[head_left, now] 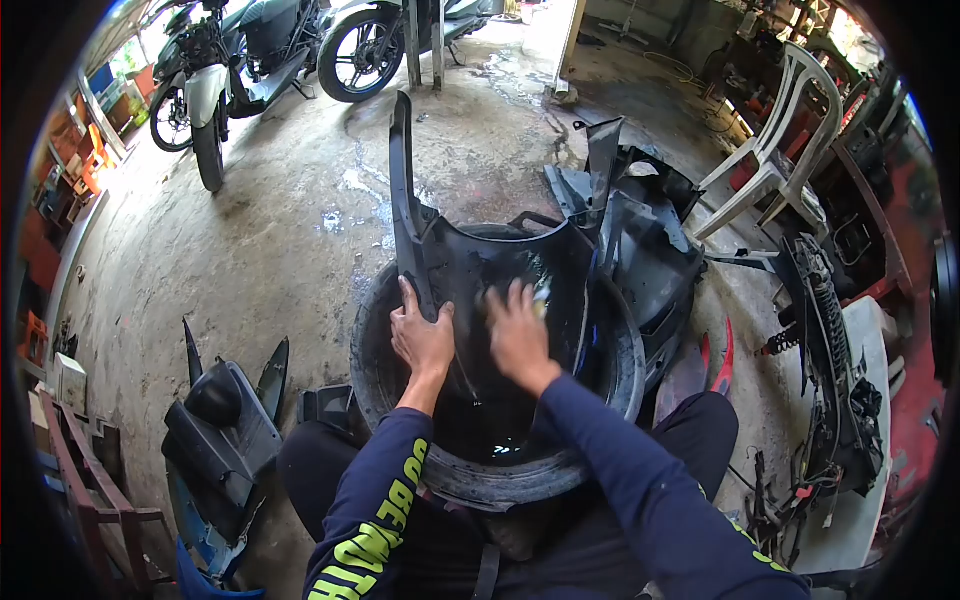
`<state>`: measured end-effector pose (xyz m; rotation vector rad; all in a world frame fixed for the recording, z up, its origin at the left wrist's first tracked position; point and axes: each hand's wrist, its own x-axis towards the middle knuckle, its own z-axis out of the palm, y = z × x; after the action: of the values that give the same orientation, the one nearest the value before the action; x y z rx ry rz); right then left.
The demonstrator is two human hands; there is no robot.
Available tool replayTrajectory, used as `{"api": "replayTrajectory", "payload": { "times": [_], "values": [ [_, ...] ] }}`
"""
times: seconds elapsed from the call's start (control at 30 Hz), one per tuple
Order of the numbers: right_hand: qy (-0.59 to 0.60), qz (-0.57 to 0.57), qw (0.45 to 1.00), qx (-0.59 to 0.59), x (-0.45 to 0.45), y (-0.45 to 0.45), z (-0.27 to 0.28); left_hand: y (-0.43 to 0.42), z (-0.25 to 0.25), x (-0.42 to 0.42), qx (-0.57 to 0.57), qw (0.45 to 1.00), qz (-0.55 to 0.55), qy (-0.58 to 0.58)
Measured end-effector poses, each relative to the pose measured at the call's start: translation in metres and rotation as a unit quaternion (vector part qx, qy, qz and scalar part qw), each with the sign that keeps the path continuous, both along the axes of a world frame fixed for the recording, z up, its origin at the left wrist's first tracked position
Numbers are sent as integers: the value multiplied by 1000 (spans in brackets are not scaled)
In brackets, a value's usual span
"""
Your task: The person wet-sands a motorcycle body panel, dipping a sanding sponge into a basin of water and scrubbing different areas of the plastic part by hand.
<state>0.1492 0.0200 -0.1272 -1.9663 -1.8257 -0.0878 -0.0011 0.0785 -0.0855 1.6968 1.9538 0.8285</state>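
A large black plastic panel (480,265) with a long upright arm leans in a round dark tub (480,490) between my knees. My left hand (422,340) is closed on the panel's left edge, thumb on the near face. Against the panel's wet middle, my right hand (520,340) presses something small and pale, mostly hidden under its fingers and slightly blurred. Dark liquid shows in the bottom of the tub.
More dark panels (650,250) lie right of the tub, others (225,430) on the floor at left. A white plastic chair (780,150) stands at back right, motorcycles (365,55) at back left. Frame parts (840,370) lie on the right.
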Motion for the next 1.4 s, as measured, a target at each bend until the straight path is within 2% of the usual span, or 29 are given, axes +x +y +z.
{"api": "replayTrajectory", "payload": {
  "times": [0.1,0.17,0.23,0.3,0.37,0.43,0.5,0.57,0.63,0.7,0.77,0.83,0.87,0.9,0.97,1.0,1.03,1.1,1.13,1.17,1.23,1.3,1.33,1.37,1.4],
  "values": [
    [17,-52,997,47,20,40,5,1,7,0,-2,1000,-3,-2],
    [-32,8,999,-8,-14,8,6,-2,7,-2,-7,1000,-3,1],
    [-18,68,998,0,-25,-9,-2,3,7,0,-2,1000,-1,0],
    [6,33,998,56,5,28,7,1,-2,-2,16,1000,-8,7],
    [53,-31,996,62,19,53,21,-1,-5,-2,13,1000,-7,12],
    [-88,2,996,-5,-4,32,12,4,-1,-3,6,1000,-8,-17],
    [-61,84,995,9,-21,-1,-17,5,-3,-3,1,1000,-9,-12],
    [-80,27,995,46,8,23,-6,4,-5,-3,9,1000,-18,-17],
    [5,-40,996,74,27,52,11,7,-2,-3,15,1000,-19,-10],
    [-98,-27,995,18,3,29,9,3,-2,-2,18,1000,-19,-8],
    [-49,71,996,7,-22,-5,-9,6,-4,-2,14,1000,-13,-13],
    [-75,33,995,52,11,21,-12,6,-6,-1,20,1000,-12,-4],
    [0,-19,999,43,21,36,13,7,-7,-1,23,1000,-12,7],
    [23,-48,997,62,30,51,12,7,-7,-3,21,1000,-10,8],
    [-242,-5,970,-8,10,35,15,8,-1,-2,9,1000,-12,-3],
    [-77,-6,997,1,-15,13,6,8,0,-1,12,1000,-14,-6],
    [-32,43,998,19,-31,-6,-1,5,0,-2,10,1000,-15,-1],
    [-44,41,997,43,-5,13,-7,6,-5,-1,10,1000,-10,4],
    [-74,-12,994,77,12,34,-3,6,-5,-1,24,1000,-14,2],
    [9,-52,996,78,24,52,11,5,-6,-1,35,999,-18,1],
    [-56,-61,996,45,12,51,11,4,-8,-4,21,1000,-14,3],
    [-47,16,999,-7,-19,23,-2,10,-4,-1,20,1000,-15,1],
    [-6,36,999,-8,-14,20,-2,11,-5,0,25,1000,-14,3],
    [-64,0,998,19,1,34,2,7,-5,-1,25,1000,-14,7],
    [-10,-39,999,35,16,50,5,6,-5,-1,23,1000,-15,5]
  ]
}}
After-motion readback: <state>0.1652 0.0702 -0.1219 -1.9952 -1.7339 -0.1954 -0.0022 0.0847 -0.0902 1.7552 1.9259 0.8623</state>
